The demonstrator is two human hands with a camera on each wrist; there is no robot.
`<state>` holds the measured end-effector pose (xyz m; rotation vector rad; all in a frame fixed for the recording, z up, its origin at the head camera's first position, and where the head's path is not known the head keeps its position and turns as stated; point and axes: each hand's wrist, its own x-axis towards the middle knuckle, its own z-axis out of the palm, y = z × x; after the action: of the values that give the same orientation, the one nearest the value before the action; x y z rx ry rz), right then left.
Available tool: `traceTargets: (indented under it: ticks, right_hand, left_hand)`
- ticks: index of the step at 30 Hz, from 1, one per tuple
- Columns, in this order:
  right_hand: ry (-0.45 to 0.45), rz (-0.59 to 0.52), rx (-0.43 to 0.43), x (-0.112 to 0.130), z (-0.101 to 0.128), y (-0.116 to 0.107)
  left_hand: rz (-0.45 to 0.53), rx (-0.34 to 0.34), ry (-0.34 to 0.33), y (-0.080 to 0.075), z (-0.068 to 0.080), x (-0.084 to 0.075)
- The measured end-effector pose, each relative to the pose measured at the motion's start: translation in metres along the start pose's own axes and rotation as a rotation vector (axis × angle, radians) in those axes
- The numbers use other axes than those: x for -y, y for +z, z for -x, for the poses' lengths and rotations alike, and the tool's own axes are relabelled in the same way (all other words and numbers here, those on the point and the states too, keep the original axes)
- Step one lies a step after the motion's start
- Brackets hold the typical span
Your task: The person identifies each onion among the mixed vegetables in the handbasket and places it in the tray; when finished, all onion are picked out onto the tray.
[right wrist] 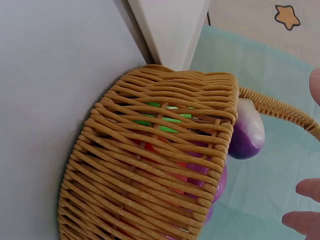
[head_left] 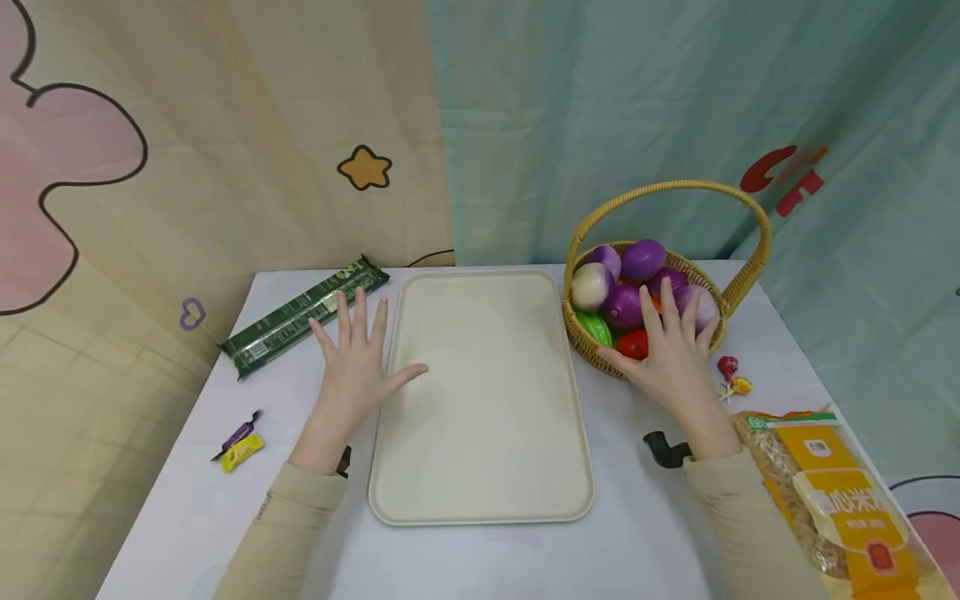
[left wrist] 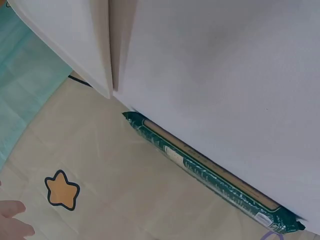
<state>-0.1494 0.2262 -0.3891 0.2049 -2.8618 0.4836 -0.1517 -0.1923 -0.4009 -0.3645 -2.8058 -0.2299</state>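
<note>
Woven wicker basket (head_left: 592, 337) of plastic veggies sits right of centre frame, directly under my right hand (head_left: 672, 354), fingers spread; my left hand (head_left: 355, 362), also splayed, rests far off beside the cream tray (head_left: 480, 492).

A white table (head_left: 480, 558) carries everything. Near its far left corner lies a long dark-green packet (head_left: 303, 317), slanted, with one end at the far edge and its barcode end towards the left edge. Closer along the left edge, a purple-wrapped sweet (head_left: 238, 434) touches a yellow-wrapped sweet (head_left: 242, 452). By the right edge, a red lollipop (head_left: 727, 367) lies just beside an orange-yellow lollipop (head_left: 741, 385). At the near right corner, a clear bag of pale noodles (head_left: 832, 492) with an orange label overhangs the edge. Behind the table hangs a beige cloth bearing an orange star (head_left: 365, 168) and a small purple heart (head_left: 192, 314), next to a teal cloth (head_left: 600, 125) with red marks (head_left: 783, 177).
</note>
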Motion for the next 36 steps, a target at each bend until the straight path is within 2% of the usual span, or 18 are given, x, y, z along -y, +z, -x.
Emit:
traceTargets:
  ticks: [9, 14, 20, 25, 28, 33, 36]
  right_hand:
    - [0.019, -0.022, 0.013, -0.007, -0.009, 0.000]
    - [0.053, -0.085, 0.038, -0.016, -0.018, 0.005]
    - [0.107, -0.179, 0.072, -0.024, -0.035, 0.015]
    - [0.143, -0.215, 0.123, -0.027, -0.047, 0.023]
    - [0.179, -0.242, 0.148, -0.031, -0.050, 0.025]
    - [0.216, -0.288, 0.083, -0.033, -0.053, 0.029]
    - [0.213, -0.301, 0.012, -0.032, -0.052, 0.032]
  left_hand:
    - [0.054, 0.005, -0.033, -0.001, -0.004, 0.006]
    - [0.118, 0.047, -0.079, 0.004, -0.002, 0.010]
    - [0.241, 0.179, -0.190, 0.021, 0.005, 0.021]
    - [0.343, 0.363, -0.290, 0.035, 0.008, 0.035]
    - [0.410, 0.455, -0.311, 0.041, 0.006, 0.038]
    - [0.546, 0.509, -0.298, 0.042, 0.004, 0.036]
    - [0.591, 0.523, -0.324, 0.041, 0.006, 0.035]
